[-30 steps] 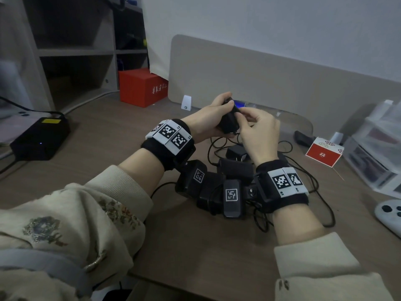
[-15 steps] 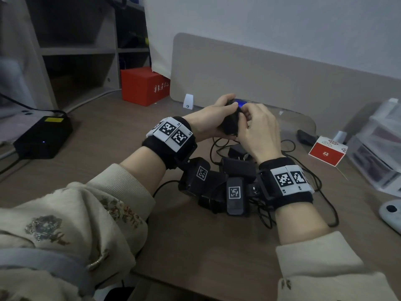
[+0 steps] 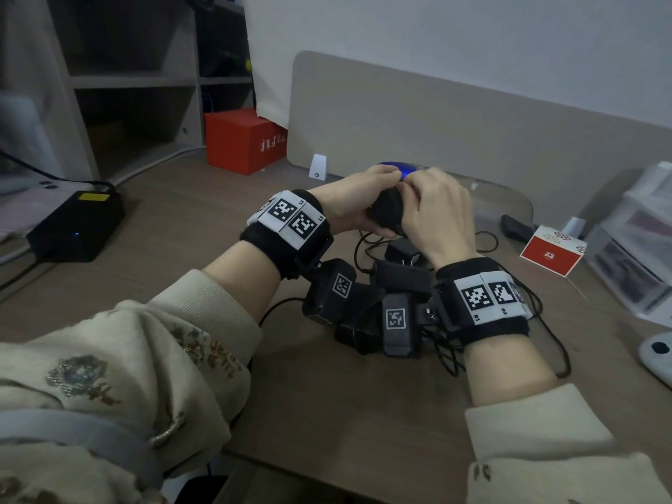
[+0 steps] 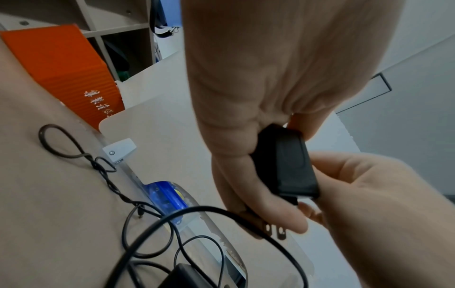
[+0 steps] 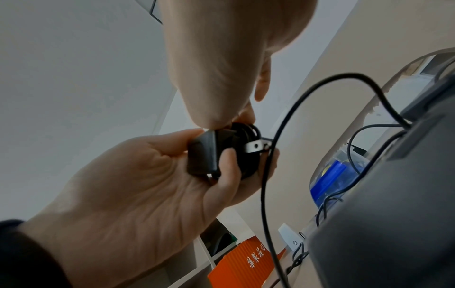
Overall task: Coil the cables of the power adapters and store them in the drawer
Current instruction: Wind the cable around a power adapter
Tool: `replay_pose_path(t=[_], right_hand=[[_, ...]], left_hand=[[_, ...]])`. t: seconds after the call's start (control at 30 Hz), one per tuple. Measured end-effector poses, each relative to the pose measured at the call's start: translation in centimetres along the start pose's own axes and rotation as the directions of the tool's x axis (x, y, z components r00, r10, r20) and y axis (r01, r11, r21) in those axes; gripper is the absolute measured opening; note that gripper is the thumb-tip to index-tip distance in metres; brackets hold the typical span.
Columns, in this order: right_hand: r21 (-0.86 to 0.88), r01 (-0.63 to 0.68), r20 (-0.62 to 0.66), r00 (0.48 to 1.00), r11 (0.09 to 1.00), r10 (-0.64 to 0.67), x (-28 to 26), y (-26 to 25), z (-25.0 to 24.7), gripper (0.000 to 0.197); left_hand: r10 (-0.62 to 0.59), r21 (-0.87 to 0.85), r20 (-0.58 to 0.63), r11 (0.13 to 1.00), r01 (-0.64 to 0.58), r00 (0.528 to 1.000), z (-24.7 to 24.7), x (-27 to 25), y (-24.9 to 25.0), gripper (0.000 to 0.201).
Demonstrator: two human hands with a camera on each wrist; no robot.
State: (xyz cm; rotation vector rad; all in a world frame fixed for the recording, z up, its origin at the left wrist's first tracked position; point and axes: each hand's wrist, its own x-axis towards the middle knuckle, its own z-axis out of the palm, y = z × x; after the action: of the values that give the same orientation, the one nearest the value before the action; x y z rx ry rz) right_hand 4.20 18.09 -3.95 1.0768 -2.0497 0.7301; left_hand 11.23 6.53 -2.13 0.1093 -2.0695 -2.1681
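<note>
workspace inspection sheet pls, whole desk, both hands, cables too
surface: brown desk, grey divider at its back.
job's things: black power adapter held up; more adapters on the desk.
clutter: red box, red card, black brick.
grippers: left hand grips the adapter; right hand pinches at it.
cables: loose cable hangs from the adapter; tangle on the desk.
surroundings: shelving, clear drawers.

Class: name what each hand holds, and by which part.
The left hand grips the black power adapter by its body; the right hand pinches the cable wound round it.
</note>
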Motion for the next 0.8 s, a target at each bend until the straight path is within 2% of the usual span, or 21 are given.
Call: replay_pose_path(t=[0.17,0.33,0.57,0.8], right_hand=[[-0.001,-0.016,-0.063,0.998,1.0,0.016,-0.06,0.18,0.18,0.022],[0.034,-0.035,-0.042,0.998,0.999,0.037,-0.15,0.29,0.26,0.021],[0.17,-0.113,0.037,0.993,0.979,0.108,-0.05,0.56,0.24,0.017],[0.312,-0.12,0.028,0.993,0.943,0.117,0.0,0.46,0.14,0.018]], left_hand=[[0.052,0.027,-0.086,0.998,-0.05,0.995,0.5,0.23,-0.04,0.023],[0.1,0.09,-0.067,0.992,-0.093,0.993,0.59,0.22,-0.15,0.029],[0.131,0.114,-0.072,0.986,-0.123,0.989,0.48,0.25,-0.4,0.02],[0.184,0.136,-0.085,0.976,-0.171,0.979,0.42,0.33,-0.43,0.018]])
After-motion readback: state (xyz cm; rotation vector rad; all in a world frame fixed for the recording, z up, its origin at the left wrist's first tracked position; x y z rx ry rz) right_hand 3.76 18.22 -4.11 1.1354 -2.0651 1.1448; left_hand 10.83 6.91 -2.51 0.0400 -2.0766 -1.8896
